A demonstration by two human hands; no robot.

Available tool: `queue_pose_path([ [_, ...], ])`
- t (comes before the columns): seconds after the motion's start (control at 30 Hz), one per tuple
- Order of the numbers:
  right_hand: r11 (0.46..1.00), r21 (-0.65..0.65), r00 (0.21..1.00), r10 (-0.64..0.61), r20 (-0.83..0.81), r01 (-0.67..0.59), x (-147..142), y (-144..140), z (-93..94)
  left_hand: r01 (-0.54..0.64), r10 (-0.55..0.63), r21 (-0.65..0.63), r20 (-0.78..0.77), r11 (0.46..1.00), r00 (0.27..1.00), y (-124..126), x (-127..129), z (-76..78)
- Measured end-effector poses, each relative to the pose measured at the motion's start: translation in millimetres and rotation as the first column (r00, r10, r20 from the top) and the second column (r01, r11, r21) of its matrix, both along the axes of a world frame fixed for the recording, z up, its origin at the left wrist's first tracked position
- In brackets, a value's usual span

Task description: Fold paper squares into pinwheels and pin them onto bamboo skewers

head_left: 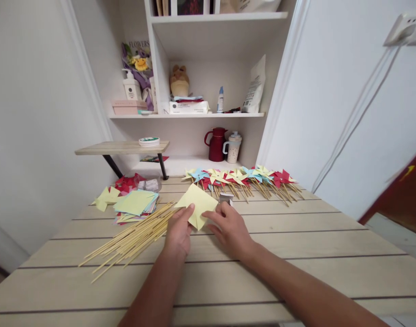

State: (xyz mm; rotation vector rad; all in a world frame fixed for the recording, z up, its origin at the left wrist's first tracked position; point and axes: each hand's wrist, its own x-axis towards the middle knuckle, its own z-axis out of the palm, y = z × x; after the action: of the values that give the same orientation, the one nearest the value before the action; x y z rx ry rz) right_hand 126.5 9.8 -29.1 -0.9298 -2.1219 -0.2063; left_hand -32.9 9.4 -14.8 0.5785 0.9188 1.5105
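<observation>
Yellow paper square (198, 203): light, floppy, creasing easily; you are pinching its near corner with left hand (179, 232) and right hand (230, 228), beside wooden sticks (133, 238).

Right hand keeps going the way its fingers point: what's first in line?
Probably the yellow square paper sheet that the right hand already touches; past it, the stack of coloured paper squares, though depth is unclear.

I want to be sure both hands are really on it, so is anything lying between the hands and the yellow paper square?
Nothing visible does. The left hand and the right hand both already touch the yellow paper square at its near corner. The wooden sticks lie off to its left, and a small grey object sits just behind the right hand.
</observation>
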Motion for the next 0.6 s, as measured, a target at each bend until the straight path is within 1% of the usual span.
queue_pose_path([
  [0.17,0.999,-0.013,0.991,0.041,-0.128,-0.043,1.5,0.7,1.1,0.041,-0.041,0.021,-0.031,0.999,0.999,-1.7,2.6,-2.9],
  [0.23,0.999,-0.012,0.988,0.046,-0.144,-0.048,2.4,0.4,2.4,0.063,-0.062,0.026,-0.032,0.998,0.998,-2.2,3.5,-3.5],
  [0.3,0.999,-0.004,0.993,0.035,-0.111,-0.036,2.2,-1.0,4.9,0.074,-0.074,0.028,-0.023,0.997,0.997,-2.1,3.6,-3.9],
  [0.5,1.000,-0.009,0.996,-0.024,0.081,0.025,-3.2,-6.5,11.5,0.061,-0.062,0.018,0.008,0.998,0.998,-1.3,2.9,-4.7],
  [0.6,1.000,-0.012,0.998,-0.028,0.062,0.029,-2.4,-5.9,10.9,0.073,-0.073,0.016,0.014,0.997,0.997,-1.9,4.7,-4.8],
])
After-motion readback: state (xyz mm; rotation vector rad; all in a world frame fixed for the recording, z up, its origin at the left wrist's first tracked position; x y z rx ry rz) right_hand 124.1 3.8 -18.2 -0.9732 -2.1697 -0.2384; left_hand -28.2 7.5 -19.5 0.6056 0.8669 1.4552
